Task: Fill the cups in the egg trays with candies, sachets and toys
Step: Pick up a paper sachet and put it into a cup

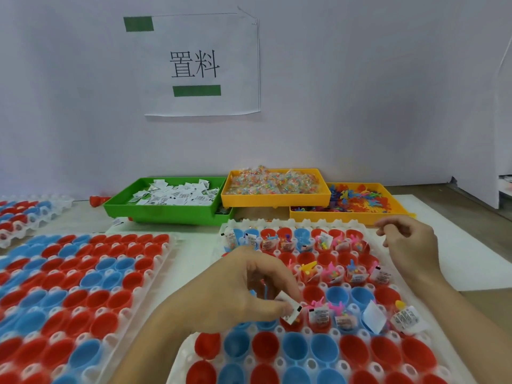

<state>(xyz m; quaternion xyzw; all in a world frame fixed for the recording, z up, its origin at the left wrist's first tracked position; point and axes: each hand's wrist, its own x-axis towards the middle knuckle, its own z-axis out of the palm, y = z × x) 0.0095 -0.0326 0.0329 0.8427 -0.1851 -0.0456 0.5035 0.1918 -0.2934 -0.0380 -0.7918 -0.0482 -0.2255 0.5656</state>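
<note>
Under my left hand (243, 289) a sachet (291, 310) is pinched above a red cup (291, 324); next I drop it in. My right hand (407, 245) hovers loosely curled, empty.

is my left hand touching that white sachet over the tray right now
Touching. The head view shows the left hand pinching the white sachet between its fingertips, over a red cup.
</note>
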